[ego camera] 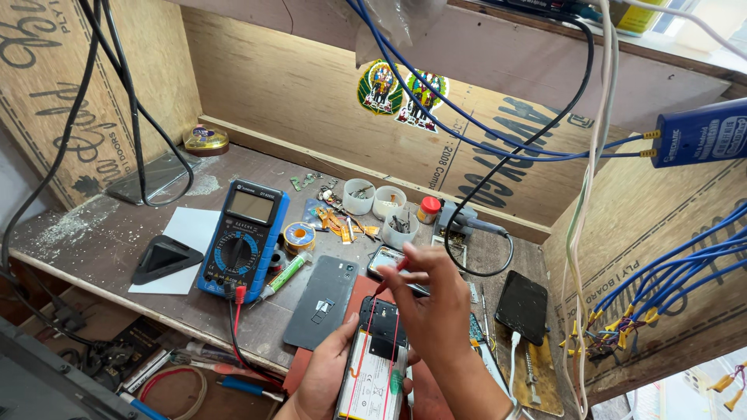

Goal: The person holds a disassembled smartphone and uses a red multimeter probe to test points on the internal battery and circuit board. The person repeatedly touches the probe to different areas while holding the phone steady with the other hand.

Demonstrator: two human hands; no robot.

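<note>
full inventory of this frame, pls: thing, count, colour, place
opened phone: 1, black with white battery, held at bottom centre
probe: 1, red, in right hand, tip near the phone
multimeter: 1, blue and black, left of centre on bench
phone back cover: 1, dark grey, right of multimeter
second phone: 1, black, screen dark, right side of bench
solder spool: 1, yellow, behind the cover
small cups: 3, white, back of bench
tin: 1, gold, back left corner
black stand: 1, on white paper, left
blue wires: many, right wall
workbench: 1, worn wood
left hand: 1, holds the opened phone
right hand: 1, pinches the probe
</note>
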